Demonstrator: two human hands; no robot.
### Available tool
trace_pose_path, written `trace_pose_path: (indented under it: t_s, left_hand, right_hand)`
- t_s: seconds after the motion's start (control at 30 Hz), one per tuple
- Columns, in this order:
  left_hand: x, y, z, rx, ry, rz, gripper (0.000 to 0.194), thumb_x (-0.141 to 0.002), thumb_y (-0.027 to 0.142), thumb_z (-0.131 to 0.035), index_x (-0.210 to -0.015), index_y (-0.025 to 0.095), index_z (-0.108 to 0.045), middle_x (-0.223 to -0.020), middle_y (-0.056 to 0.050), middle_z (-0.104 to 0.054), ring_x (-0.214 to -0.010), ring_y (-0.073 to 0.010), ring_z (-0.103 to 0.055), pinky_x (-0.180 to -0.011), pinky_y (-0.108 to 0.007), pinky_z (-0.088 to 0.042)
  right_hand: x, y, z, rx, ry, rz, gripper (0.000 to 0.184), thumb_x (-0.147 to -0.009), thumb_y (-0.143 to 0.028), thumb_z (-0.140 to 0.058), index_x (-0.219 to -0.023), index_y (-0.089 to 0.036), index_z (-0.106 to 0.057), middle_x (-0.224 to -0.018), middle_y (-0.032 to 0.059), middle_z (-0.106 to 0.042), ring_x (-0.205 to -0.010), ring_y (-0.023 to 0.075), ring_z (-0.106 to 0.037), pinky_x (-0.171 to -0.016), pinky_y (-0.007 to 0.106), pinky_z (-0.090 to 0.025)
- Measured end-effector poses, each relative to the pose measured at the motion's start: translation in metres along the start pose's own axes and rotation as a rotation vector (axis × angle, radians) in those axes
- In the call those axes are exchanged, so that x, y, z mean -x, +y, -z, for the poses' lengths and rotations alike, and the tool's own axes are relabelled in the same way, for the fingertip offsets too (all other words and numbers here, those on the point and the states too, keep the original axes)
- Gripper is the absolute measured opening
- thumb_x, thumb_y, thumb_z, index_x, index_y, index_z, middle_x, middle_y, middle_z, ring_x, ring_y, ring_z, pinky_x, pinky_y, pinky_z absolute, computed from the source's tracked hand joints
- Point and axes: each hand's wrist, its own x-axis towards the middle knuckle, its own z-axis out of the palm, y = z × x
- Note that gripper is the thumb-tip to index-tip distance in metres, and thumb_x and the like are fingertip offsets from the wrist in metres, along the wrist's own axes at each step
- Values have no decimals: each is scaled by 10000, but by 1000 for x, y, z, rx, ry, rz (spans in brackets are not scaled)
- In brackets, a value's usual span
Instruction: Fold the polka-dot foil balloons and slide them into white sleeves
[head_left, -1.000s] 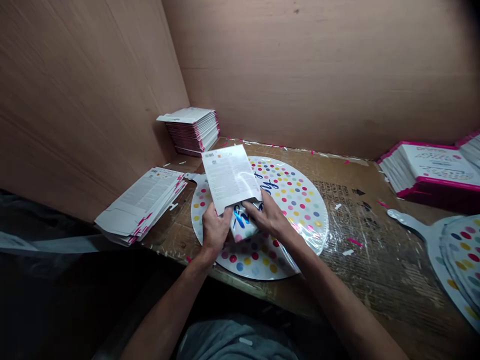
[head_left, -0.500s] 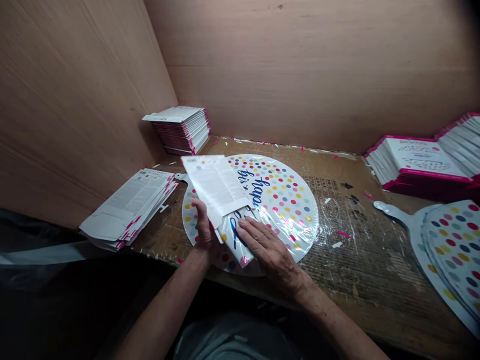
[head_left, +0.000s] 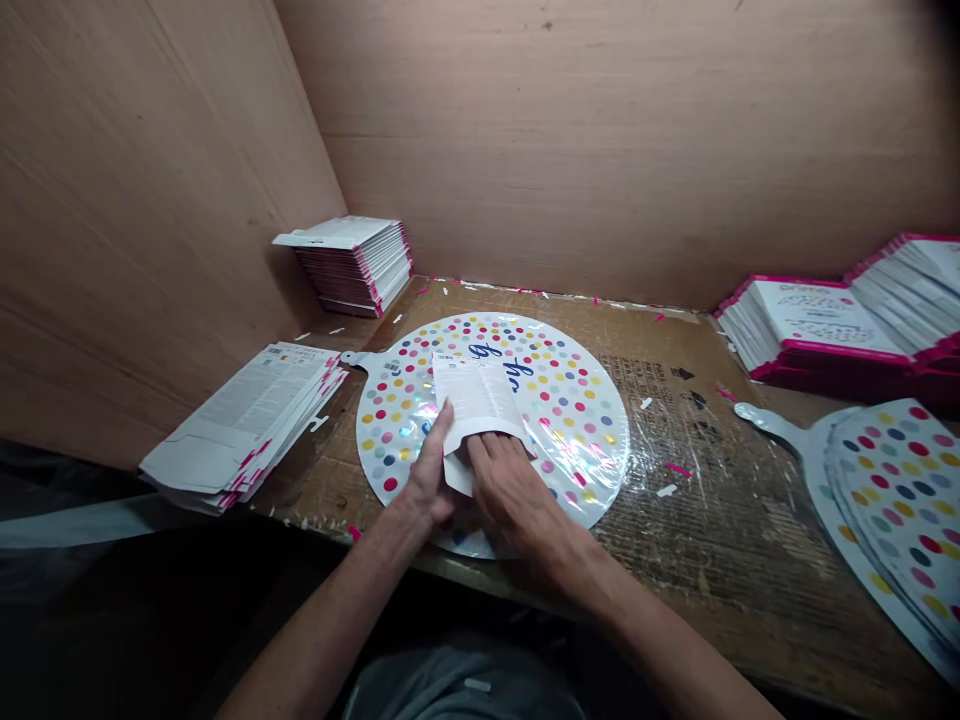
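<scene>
My left hand [head_left: 429, 480] is closed on the left side of a white printed card envelope [head_left: 480, 395], its thumb lying along the edge. The fingers of my right hand [head_left: 506, 490] reach into the envelope's near opening, so their tips are hidden. A white flap sticks out below the opening, by the right fingers. No part of the folded balloon shows clearly now. Beneath both hands a flat, round foil balloon [head_left: 577, 420] with coloured dots and blue lettering lies on the cardboard, its tail pointing left.
To the left lies a loose pile of white envelopes [head_left: 240, 420]; behind it stands a taller stack [head_left: 349, 265] against the wooden wall. More pink-edged envelopes [head_left: 825, 320] stand at the back right. Several dotted balloons [head_left: 892, 490] lie at right. Paper scraps dot the cardboard [head_left: 675, 540].
My right fingers have moved from the top of the folded dotted balloon into the envelope's opening. The folded balloon has gone out of sight, and the envelope has come lower and straighter.
</scene>
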Motion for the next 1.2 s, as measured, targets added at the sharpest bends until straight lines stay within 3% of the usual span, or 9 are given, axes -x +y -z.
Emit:
trace_pose_path:
  t_s: [0.1, 0.2, 0.23, 0.3, 0.4, 0.53, 0.77, 1.07, 1.2]
  left_hand:
    - [2, 22, 27, -631, 197, -62, 567, -839, 691, -481, -790, 177, -715, -737, -101, -720, -922, -305, -691, -799, -384, -523]
    - [1, 23, 32, -1149, 360, -420, 341, -821, 515, -622, -789, 182, -689, -871, -116, -725, -1054, -336, -638, -908, -432, -478]
    - [-2, 17, 29, -1307, 312, -590, 288, -848, 454, -607, -882, 181, -693, -996, -123, -721, -1119, -327, -608, -961, -442, -455]
    - [-11, 0, 19, -1486, 51, -843, 286, -914, 362, -533, -1093, 181, -663, -1235, -127, -656, -1257, -301, -524, -1053, -451, -403]
    - [-21, -27, 5, -1535, -239, -952, 345, -978, 329, -423, -1233, 184, -606, -1367, -126, -572, -1364, -291, -418, -1108, -480, -355]
    - [-22, -41, 0, -1534, -314, -941, 379, -995, 335, -379, -1270, 171, -583, -1388, -146, -537, -1382, -324, -376, -1113, -524, -324]
    - [-13, -41, -1, -1519, -329, -881, 358, -970, 304, -423, -1264, 162, -570, -1391, -165, -517, -1377, -355, -361, -1107, -568, -286]
    - [-15, -40, -3, -1679, -343, -936, 332, -983, 308, -429, -1259, 168, -549, -1366, -139, -528, -1326, -328, -406, -1082, -518, -342]
    - [-15, -42, -6, -1692, -367, -965, 341, -987, 327, -430, -1262, 161, -544, -1378, -157, -520, -1348, -344, -394, -1080, -539, -344]
  right_hand:
    - [47, -11, 9, 39, 55, 61, 391, -912, -100, -456, -1286, -28, -544, -1276, 225, -602, -1211, 307, -538, -1006, 451, -466]
    - [82, -11, 16, -1, 90, 85, 329, -952, -116, -435, -1238, -46, -582, -1210, 194, -651, -1173, 273, -574, -982, 415, -481]
    - [88, -9, 20, -47, 99, 86, 295, -958, -119, -445, -1199, -70, -607, -1153, 166, -678, -1114, 249, -603, -955, 389, -490]
    - [91, 0, 30, -105, 136, 60, 227, -964, -129, -475, -1111, -125, -648, -1021, 107, -710, -965, 203, -635, -873, 340, -497]
    - [88, 17, 42, -45, 149, -13, 172, -970, -179, -512, -1010, -190, -679, -888, 60, -701, -830, 181, -609, -782, 321, -461]
    - [92, 29, 41, -20, 17, 23, 158, -963, -201, -536, -999, -212, -689, -909, 55, -689, -842, 186, -584, -792, 329, -435]
    - [101, 24, 32, 3, -2, 141, 195, -977, -165, -480, -966, -171, -675, -916, 73, -674, -831, 195, -543, -782, 339, -414]
    - [73, 17, 26, 172, -90, 111, 266, -977, -305, -497, -781, -164, -608, -784, 73, -620, -753, 214, -534, -733, 357, -384]
    - [100, 17, 45, 104, -186, 130, 334, -1009, -357, -438, -764, -180, -577, -713, 48, -604, -627, 174, -517, -610, 325, -348]
